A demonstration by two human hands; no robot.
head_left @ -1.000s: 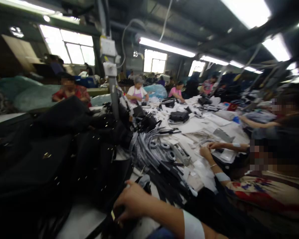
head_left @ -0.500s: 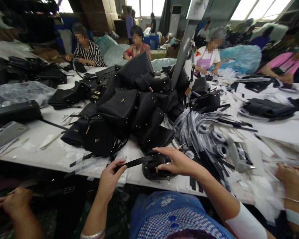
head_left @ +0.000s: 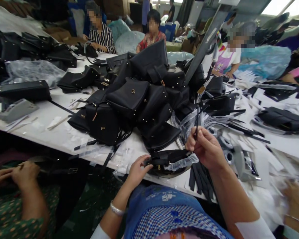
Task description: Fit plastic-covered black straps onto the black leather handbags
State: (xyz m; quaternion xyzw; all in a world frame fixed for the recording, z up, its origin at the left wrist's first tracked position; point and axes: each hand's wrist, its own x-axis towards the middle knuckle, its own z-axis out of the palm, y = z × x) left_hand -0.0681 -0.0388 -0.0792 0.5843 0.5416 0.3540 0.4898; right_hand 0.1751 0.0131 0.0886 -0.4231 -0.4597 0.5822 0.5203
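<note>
Close to the table's front edge lies a small black handbag [head_left: 164, 172] with gold-coloured zip pulls. A piece of clear plastic wrapping [head_left: 183, 162] runs across its top. My left hand [head_left: 139, 168] has its thumb and fingers closed on the bag's left end, where a black strap or edge shows between them. My right hand [head_left: 208, 147] is raised above the bag's right end, pinching a thin black strap [head_left: 197, 121] that stands up from the fingers. Where that strap leads below the hand is hidden.
A large heap of black handbags [head_left: 128, 96] fills the table's middle. Plastic-wrapped strips [head_left: 214, 121], a grey tape dispenser [head_left: 244, 169] and a metal post [head_left: 201, 43] stand right of it. Co-workers' hands [head_left: 27, 172] are at left and at the right edge [head_left: 295, 196].
My right hand has left the bag's top and risen to the right with a thin strap. My left hand has moved right to the bag's end. The view has shifted, and the plastic wrapping now shows.
</note>
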